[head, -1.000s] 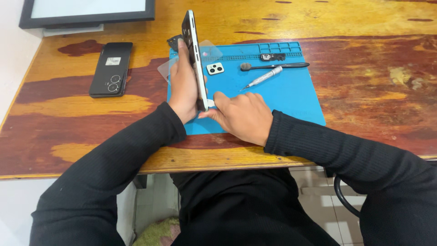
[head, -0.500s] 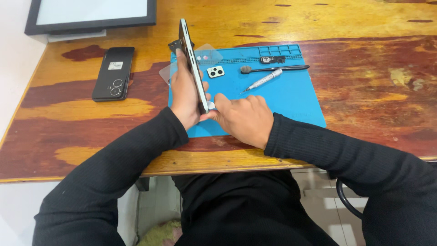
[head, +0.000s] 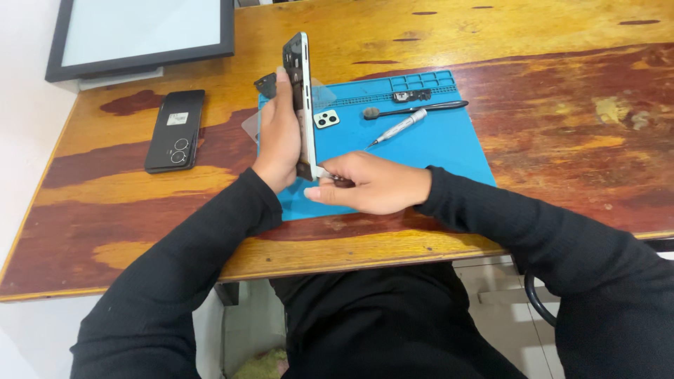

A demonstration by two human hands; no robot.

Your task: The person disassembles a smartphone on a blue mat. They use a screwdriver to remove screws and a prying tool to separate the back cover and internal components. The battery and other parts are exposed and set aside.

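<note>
Phone (head: pixel 300 98) stood on its long edge over the blue repair mat (head: pixel 435 151), gripped around its back by the left hand (head: pixel 277 144), fingers wrapped on it; its inner side is turned toward the right hand (head: pixel 368 184), and dark internals seem to show, so the body is judged already opened. Right hand is pinched closed at the phone's lower end, with a thin metal tip seen just at the fingertips; what the tool is cannot be told. Hands are close together, almost touching at that lower end. Already off and laid down, by the look of it: a small white camera module (head: pixel 326 118) just beyond the left hand on the mat, a clear thin sheet (head: pixel 254 126) behind the left hand, a small dark part (head: pixel 265 84) beside the phone's top. Beyond the right hand a silver screwdriver (head: pixel 397 128) and a black brush-like tool (head: pixel 414 109) are lying unused, plus a small dark piece (head: pixel 420 94) in the mat's tray row. A second black phone (head: pixel 175 130) is lying back up, well apart to the left of the left hand, untouched. Disassembly judged partway; work at the lower end is in hand, rest not yet done
</note>
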